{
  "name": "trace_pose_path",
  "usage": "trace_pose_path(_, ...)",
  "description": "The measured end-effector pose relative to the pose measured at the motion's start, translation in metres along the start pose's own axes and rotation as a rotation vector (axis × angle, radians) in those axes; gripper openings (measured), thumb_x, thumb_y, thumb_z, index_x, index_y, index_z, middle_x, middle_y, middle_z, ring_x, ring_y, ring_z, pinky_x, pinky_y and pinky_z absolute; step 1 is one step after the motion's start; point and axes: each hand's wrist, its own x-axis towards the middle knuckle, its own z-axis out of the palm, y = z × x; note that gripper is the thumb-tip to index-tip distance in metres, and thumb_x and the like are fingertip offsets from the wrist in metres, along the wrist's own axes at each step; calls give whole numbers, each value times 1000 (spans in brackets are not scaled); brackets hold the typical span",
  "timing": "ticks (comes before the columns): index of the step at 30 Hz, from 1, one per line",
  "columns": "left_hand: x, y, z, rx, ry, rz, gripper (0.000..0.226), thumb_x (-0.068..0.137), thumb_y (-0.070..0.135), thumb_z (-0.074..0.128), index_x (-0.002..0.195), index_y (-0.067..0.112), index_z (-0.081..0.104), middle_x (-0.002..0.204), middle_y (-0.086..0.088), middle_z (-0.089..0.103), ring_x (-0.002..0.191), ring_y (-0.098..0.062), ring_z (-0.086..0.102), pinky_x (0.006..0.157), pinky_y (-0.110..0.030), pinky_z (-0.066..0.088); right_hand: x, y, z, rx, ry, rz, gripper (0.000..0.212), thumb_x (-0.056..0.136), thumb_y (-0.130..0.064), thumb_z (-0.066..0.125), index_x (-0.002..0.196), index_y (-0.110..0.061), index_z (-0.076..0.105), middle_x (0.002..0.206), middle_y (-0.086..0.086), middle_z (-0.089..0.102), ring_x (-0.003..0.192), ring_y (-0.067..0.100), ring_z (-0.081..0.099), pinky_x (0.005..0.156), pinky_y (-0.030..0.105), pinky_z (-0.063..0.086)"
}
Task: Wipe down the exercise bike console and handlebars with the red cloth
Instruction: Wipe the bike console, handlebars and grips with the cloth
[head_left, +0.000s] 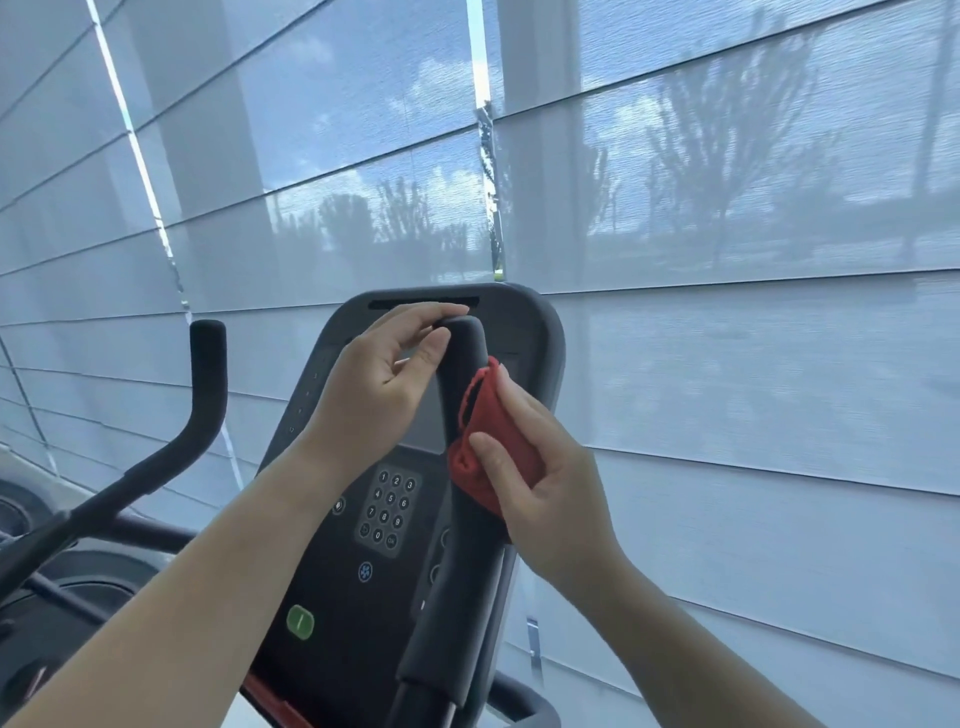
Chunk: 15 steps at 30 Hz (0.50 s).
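Note:
The black bike console with a number keypad and a green button fills the lower middle. In front of it rises the right handlebar, a dark foam-covered bar. My left hand pinches the bar's top end between thumb and fingers. My right hand holds the folded red cloth pressed against the bar's right side, a little below the top. The left handlebar stands untouched at the left.
Large windows with translucent grey roller blinds close off the space just behind the console. Dark bike frame parts lie at the lower left. A neighbouring machine's edge shows at the far left.

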Motion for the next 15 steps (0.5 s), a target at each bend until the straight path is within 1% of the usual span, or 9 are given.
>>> trace_pose_path(2,3,3,0,5,11,25,23,95,12,50,112,18,65,115,6,64,105,3,58,82,-4,40,4,0,-6,-43,-25,2,54,85,-19,61,137,-22,45,136,-17,49,124,-9,42,103,12,34)
trace_pose_path(4,4,4,2,9,20,45,22,95,10,52,109,16,67,112,6,65,103,3,58,81,-5,41,11,-1,-9,-62,-36,4,56,85,-23,60,138,-24,42,133,-20,49,122,-9,43,103,13,35)
trace_pose_path(7,1,1,6,30,27,71,23,95,12,51,114,15,65,113,7,65,105,1,59,82,-6,42,1,2,-5,-65,-65,10,57,86,-25,55,140,-25,37,132,-26,46,123,-9,42,100,9,33)
trace_pose_path(9,-3,-3,10,20,47,79,25,96,11,49,117,13,62,115,5,63,107,-1,58,82,-7,42,-17,9,-5,-74,-78,25,55,86,-25,55,138,-31,37,130,-27,48,120,-9,45,98,8,34)
trace_pose_path(12,-6,-4,15,3,85,100,26,96,9,45,119,9,59,116,0,61,109,-1,56,87,-7,39,-24,11,-12,-68,-94,56,53,84,-27,56,132,-39,39,125,-25,54,115,-9,50,95,9,37)
trace_pose_path(13,-6,-4,16,7,91,108,27,97,8,44,119,8,59,117,-1,61,110,0,55,88,-7,39,-19,10,-14,-82,-92,43,52,84,-27,56,132,-38,40,126,-25,54,116,-9,49,96,10,37)
trace_pose_path(15,-7,-3,17,24,94,113,28,97,8,43,120,8,58,117,-1,61,110,2,54,88,-6,38,-6,6,-15,-97,-73,16,53,85,-26,56,136,-31,42,130,-23,51,120,-10,45,100,11,35)
